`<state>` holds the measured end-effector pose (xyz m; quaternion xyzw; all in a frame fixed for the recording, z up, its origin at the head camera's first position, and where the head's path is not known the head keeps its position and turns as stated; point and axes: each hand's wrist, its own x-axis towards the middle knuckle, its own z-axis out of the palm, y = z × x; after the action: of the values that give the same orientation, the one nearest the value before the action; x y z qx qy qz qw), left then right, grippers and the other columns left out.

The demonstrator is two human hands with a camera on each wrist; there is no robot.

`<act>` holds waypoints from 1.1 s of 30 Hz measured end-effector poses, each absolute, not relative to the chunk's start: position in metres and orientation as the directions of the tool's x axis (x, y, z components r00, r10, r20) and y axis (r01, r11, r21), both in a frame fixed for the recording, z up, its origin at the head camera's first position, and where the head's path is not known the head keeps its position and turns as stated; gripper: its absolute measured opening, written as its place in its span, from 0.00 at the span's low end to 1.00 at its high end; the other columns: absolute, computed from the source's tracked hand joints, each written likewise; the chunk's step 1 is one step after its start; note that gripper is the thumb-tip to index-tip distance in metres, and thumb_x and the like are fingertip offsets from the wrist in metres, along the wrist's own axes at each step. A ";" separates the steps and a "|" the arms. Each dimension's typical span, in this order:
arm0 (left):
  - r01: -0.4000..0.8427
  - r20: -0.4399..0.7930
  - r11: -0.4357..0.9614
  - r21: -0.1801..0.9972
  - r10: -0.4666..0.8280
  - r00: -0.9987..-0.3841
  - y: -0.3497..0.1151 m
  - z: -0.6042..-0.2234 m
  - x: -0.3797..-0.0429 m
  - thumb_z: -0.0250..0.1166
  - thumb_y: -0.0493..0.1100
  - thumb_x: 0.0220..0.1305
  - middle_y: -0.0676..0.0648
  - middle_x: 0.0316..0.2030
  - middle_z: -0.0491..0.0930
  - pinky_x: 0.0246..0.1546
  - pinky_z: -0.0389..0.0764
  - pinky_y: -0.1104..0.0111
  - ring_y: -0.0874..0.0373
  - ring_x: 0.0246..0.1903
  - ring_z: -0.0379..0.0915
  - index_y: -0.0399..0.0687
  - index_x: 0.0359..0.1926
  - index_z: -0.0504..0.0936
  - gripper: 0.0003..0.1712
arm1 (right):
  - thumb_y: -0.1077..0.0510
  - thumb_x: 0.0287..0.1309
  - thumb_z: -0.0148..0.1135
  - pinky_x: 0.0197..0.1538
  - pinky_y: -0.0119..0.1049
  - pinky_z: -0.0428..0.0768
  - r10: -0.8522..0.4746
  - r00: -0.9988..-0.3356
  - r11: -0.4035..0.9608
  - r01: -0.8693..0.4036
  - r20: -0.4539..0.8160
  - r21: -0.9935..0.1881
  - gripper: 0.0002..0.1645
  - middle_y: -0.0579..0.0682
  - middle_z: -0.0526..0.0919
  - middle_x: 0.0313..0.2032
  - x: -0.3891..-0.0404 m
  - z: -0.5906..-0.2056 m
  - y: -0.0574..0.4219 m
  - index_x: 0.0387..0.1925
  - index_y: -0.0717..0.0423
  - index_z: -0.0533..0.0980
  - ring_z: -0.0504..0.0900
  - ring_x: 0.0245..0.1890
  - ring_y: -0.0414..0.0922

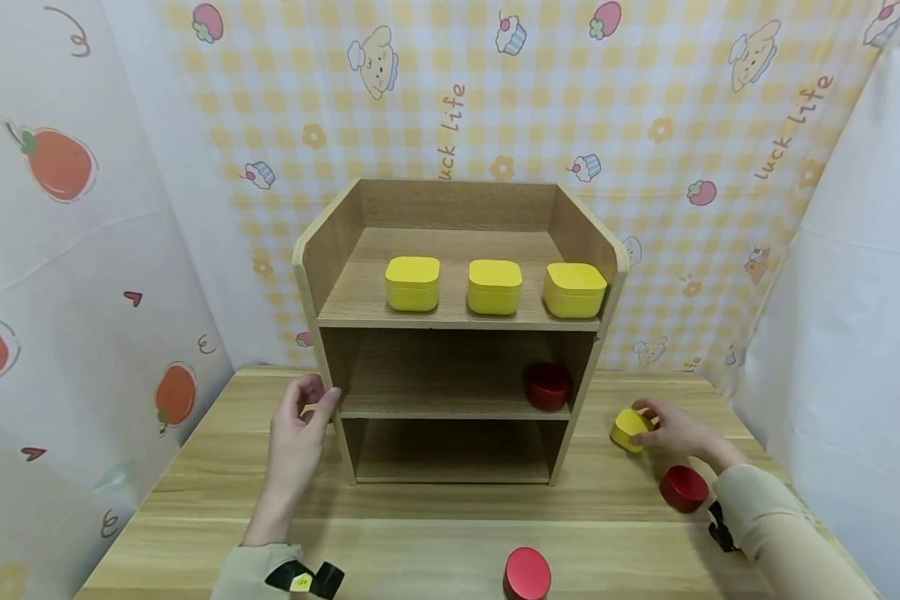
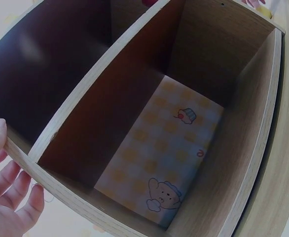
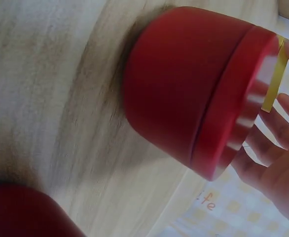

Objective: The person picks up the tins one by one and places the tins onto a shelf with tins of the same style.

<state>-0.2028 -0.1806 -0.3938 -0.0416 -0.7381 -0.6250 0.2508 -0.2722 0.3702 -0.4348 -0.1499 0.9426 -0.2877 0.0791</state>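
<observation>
A small wooden shelf unit (image 1: 457, 325) stands on the table. My left hand (image 1: 300, 425) holds its left side panel, thumb on the front edge and fingers along the outside; the left wrist view shows that hand (image 2: 11, 192) at the panel too. To the right of the shelf, my right hand (image 1: 671, 429) pinches a yellow rounded box (image 1: 628, 430) between thumb and fingers, low over the table; whether it touches the wood I cannot tell. In the right wrist view, a red round box (image 3: 184, 89) hides most of the yellow one.
Three yellow boxes (image 1: 494, 287) line the top shelf. One red box (image 1: 548, 386) sits at the right of the middle shelf. On the table, a red box (image 1: 683, 488) lies beside my right wrist and another red box (image 1: 527, 573) near the front.
</observation>
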 end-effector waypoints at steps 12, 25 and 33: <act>0.365 0.417 0.229 0.902 -0.253 -0.873 -0.179 -0.395 -0.204 0.62 0.42 0.70 0.46 0.42 0.70 0.37 0.72 0.79 0.59 0.44 0.68 0.35 0.51 0.71 0.16 | 0.56 0.53 0.72 0.54 0.66 0.69 -0.298 -0.951 0.861 -0.230 -0.083 -0.453 0.41 0.77 0.71 0.54 -0.270 -0.436 0.362 0.61 0.73 0.64 0.71 0.54 0.72; 0.364 0.419 0.232 0.902 -0.273 -0.866 -0.181 -0.395 -0.203 0.62 0.41 0.70 0.47 0.41 0.71 0.38 0.72 0.79 0.60 0.43 0.68 0.35 0.51 0.71 0.16 | 0.58 0.47 0.75 0.56 0.62 0.71 -0.411 -0.911 0.861 -0.395 0.017 -0.320 0.37 0.67 0.76 0.54 -0.246 -0.409 0.342 0.57 0.70 0.70 0.73 0.55 0.66; 0.353 0.411 0.236 0.905 -0.275 -0.869 -0.179 -0.395 -0.204 0.61 0.41 0.70 0.47 0.41 0.71 0.38 0.72 0.79 0.61 0.43 0.69 0.35 0.52 0.71 0.16 | 0.55 0.46 0.76 0.41 0.46 0.79 -0.553 -0.833 0.818 -0.544 0.004 -0.190 0.37 0.54 0.79 0.46 -0.212 -0.382 0.319 0.58 0.62 0.72 0.78 0.42 0.49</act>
<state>-0.2041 -0.1789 -0.3951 -0.0262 -0.7440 -0.6173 0.2544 -0.2118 0.3190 -0.3825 -0.2877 0.9530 -0.0919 0.0255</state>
